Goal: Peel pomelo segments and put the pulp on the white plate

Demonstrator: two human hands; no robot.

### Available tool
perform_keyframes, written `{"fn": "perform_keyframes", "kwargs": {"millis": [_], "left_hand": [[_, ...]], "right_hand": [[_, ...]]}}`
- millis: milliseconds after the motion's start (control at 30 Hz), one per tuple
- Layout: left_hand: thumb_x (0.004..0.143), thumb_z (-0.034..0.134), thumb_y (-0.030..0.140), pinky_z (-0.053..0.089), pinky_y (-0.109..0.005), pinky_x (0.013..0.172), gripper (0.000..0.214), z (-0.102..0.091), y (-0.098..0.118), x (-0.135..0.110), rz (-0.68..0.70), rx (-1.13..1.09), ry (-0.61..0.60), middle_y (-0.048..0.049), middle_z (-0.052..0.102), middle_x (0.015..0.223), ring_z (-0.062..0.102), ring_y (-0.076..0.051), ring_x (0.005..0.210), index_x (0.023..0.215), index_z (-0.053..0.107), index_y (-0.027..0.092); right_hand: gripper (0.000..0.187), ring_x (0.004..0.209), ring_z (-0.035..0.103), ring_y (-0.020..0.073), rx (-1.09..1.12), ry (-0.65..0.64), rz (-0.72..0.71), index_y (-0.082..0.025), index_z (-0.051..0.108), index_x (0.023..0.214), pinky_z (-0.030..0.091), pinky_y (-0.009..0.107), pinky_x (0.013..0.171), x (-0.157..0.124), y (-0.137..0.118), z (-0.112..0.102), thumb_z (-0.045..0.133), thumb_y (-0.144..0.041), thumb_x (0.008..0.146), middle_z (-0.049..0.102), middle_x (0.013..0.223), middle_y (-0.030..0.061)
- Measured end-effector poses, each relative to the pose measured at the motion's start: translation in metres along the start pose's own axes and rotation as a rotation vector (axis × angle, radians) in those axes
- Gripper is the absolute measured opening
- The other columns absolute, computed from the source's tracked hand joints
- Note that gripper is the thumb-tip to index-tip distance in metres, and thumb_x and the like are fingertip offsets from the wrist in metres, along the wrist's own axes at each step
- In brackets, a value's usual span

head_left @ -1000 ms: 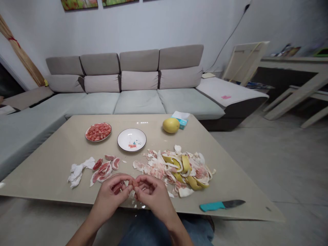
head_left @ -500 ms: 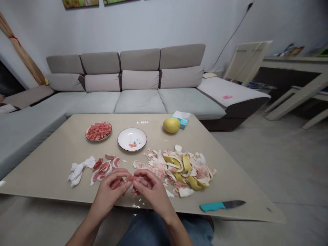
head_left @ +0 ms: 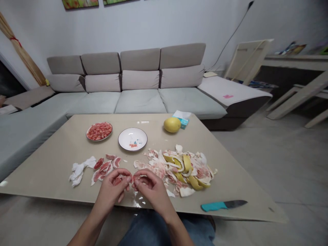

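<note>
The left hand point(head_left: 112, 186) and the right hand point(head_left: 153, 189) are working almost tip to tip, both thumbs and forefingers pinching a small piece of pink flesh point(head_left: 133, 178) between them. Compared with half a second ago, the fingertips are covering more of that piece, and a left finger is dipping more plainly below its thumb. The hands seem to be shifting their hold rather than letting go, so the fine picking is probably still going on with the same piece. (A reddish patch is showing inside the curl of the left hand; whether it is being held or lying behind, I cannot tell.)

Around the grip, nothing else is visibly moving. Pink segments point(head_left: 105, 166) are lying just beyond the left hand, with crumpled tissue point(head_left: 80, 171) farther left. Yellow peel strips point(head_left: 195, 183) are lying among pale scraps to the right of the grip, and the knife point(head_left: 224, 205) is resting beyond the right hand. Straight ahead of the fingertips a white plate point(head_left: 132, 134) is sitting, with heaped flesh point(head_left: 99, 131) on another to its left.
</note>
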State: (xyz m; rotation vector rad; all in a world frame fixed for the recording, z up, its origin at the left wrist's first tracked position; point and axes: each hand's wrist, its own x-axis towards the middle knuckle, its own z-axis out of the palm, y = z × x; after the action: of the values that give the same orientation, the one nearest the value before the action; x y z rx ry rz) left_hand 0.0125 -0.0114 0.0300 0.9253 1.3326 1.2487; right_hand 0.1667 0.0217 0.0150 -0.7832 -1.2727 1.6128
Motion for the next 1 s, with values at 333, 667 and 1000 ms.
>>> {"fn": "perform_keyframes", "kwargs": {"millis": [333,667,1000], "left_hand": [[0.075,0.076,0.036,0.037,-0.013,0.035,0.03,-0.005,0.0,0.001,-0.019,-0.14,-0.111,-0.002,0.063,0.065,0.055,-0.011,0.055,0.091,0.064,0.014],[0.072,0.08,0.034,0.03,-0.011,0.035,0.03,-0.008,0.004,0.0,-0.134,-0.271,-0.182,-0.0015,0.064,0.066,0.043,-0.004,0.044,0.089,0.063,0.015],[0.071,0.082,0.021,0.025,-0.007,0.035,0.024,-0.013,0.0,0.002,-0.233,-0.47,-0.286,-0.0028,0.064,0.068,0.051,-0.004,0.051,0.087,0.064,0.014]], "right_hand": [[0.03,0.074,0.067,0.0148,0.218,-0.026,0.146,-0.019,0.068,0.089,0.053,0.028,0.072,0.003,0.005,-0.008,0.081,-0.039,0.071,0.07,0.075,0.001],[0.031,0.068,0.065,0.012,0.352,-0.025,0.22,-0.018,0.071,0.087,0.052,0.023,0.065,0.005,0.01,-0.01,0.085,-0.036,0.065,0.068,0.078,0.0004],[0.029,0.062,0.061,0.0073,0.432,-0.097,0.281,-0.016,0.072,0.084,0.048,0.016,0.057,0.005,0.009,-0.009,0.086,-0.032,0.063,0.068,0.076,-0.0009]]}}
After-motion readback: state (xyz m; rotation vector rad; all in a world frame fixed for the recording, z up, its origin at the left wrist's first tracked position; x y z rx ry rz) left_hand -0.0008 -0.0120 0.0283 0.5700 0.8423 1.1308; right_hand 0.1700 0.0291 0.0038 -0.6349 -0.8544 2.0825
